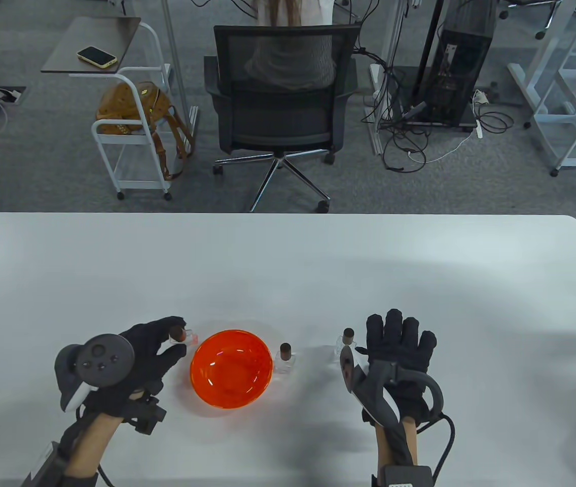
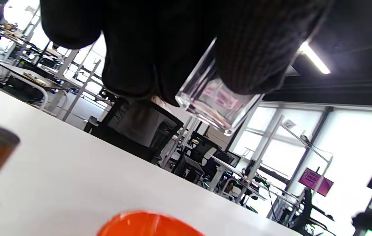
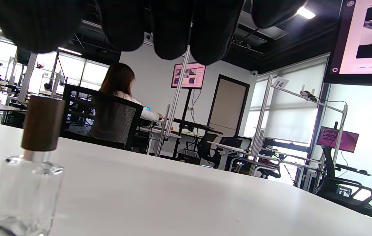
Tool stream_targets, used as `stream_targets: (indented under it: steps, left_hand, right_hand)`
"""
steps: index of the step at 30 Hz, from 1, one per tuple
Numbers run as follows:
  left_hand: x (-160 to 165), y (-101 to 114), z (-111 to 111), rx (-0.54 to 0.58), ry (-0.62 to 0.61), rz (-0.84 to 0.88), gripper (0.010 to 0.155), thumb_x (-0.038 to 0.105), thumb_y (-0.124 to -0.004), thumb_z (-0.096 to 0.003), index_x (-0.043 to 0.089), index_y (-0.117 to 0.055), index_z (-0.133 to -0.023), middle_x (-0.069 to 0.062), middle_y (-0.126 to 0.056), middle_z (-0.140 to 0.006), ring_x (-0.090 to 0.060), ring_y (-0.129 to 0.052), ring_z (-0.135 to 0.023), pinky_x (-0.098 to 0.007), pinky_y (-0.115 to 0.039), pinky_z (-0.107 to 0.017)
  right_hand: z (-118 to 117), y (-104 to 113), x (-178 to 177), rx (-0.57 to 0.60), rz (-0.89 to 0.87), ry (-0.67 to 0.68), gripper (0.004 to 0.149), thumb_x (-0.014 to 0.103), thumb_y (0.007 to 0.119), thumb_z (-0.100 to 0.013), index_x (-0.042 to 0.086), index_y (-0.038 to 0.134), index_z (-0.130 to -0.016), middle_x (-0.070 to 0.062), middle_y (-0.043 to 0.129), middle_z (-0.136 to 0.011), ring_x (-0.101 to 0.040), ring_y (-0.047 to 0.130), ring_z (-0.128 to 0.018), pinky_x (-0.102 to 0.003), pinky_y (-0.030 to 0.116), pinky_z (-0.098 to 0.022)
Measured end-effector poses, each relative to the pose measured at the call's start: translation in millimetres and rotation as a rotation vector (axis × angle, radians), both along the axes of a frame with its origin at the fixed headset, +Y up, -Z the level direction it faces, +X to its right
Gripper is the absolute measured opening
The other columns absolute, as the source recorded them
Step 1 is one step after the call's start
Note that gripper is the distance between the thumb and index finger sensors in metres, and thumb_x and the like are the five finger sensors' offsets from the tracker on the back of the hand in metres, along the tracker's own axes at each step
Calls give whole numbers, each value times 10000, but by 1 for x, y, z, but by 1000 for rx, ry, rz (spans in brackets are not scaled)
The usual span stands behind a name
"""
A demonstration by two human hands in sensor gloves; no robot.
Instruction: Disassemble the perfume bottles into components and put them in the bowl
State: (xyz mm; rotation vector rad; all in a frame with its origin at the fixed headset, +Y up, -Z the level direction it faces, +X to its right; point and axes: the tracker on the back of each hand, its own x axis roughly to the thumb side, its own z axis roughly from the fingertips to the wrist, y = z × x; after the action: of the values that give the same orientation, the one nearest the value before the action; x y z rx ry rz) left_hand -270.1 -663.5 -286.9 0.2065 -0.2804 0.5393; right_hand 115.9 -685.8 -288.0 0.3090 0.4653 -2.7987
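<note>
On white table: left grip pinches perfume bottle; right grip released.

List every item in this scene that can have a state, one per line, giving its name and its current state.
Left hand: grips a capped perfume bottle, lifted off the table.
Right hand: fingers straight, holding nothing.
Middle bottle: upright on the table, cap on.
Right bottle: upright, cap on, beside the right hand.
Orange bowl: upright, nothing in it.
</note>
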Motion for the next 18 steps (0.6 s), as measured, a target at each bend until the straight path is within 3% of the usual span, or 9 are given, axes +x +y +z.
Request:
stream_targets:
  steps: [7,14,18]
  left_hand:
    - [10,-24,1,-86,-35,-73,546,407,-910,-407,256,-841,-927,-61,-1026,-887,-334,-1015,-756,-573,-732,-620]
    - [4,-30,-1,-109,-13,-73,542,407,-909,-409,260,-853,-928,-64,-1030,-878,-337,-1017,-745,-573,-733,-615]
    - [3,-33,-1,-121,-7,-81,542,402,-911,-408,254,-862,-927,-70,-1032,-873,-340,-1019,-738,-576,-735,-611]
  right_hand:
    - [1,23,-35,58,29,74,692,586,724,-340,351,619,-983,3,654,-1097,-289,750,-1023,-638,542,-739]
    - [-2,61,-111,106,-60,258,684,590,720,-341,364,625,-979,17,672,-1094,-276,773,-1016,-632,550,-744]
    - [-1,70,-149,105,-119,358,672,591,719,-340,372,643,-971,24,690,-1086,-267,789,-1010,-628,559,-745]
